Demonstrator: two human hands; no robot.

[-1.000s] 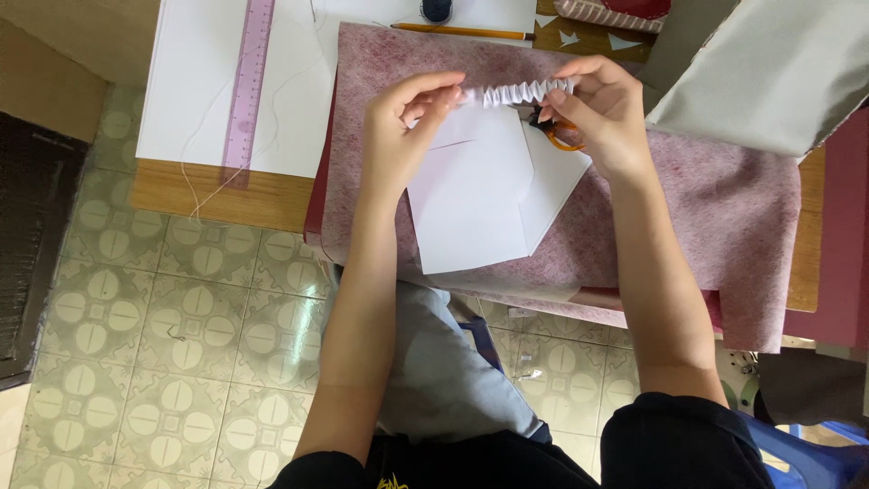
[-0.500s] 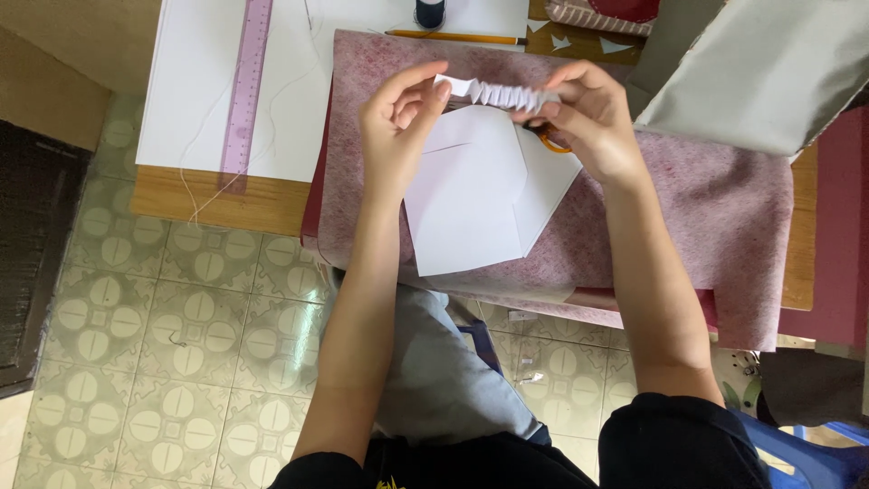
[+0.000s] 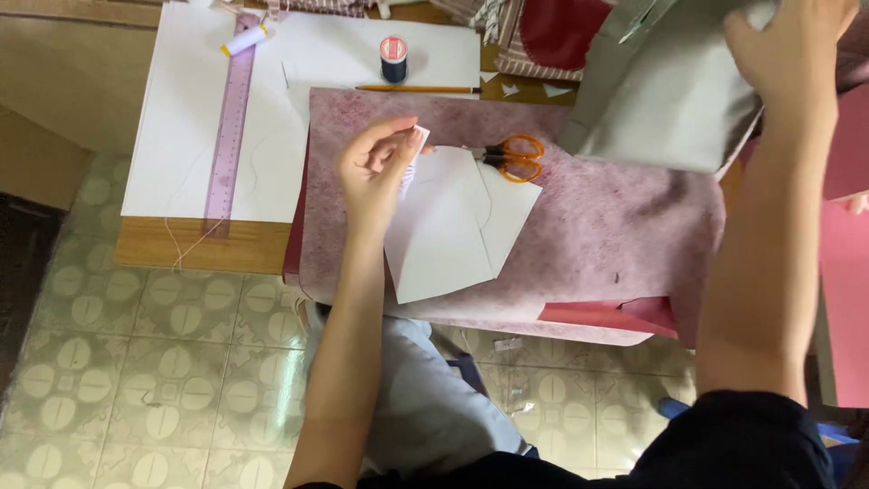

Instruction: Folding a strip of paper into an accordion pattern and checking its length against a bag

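left hand [image 3: 376, 172] fingers pinch folded paper [image 3: 413, 156]; right hand [image 3: 789, 41] grips grey sheet [image 3: 670, 100]; scissors [image 3: 509, 158] between.

On the surface [image 3: 204, 244] a felt sheet [image 3: 615, 226] carries folded paper [image 3: 448, 231], with scissors [image 3: 511, 158] just behind it. Left of the felt lies a paper sheet [image 3: 176, 118] bearing a ruler [image 3: 231, 118]; a thread spool [image 3: 394, 59] and pencil [image 3: 416, 89] lie behind.
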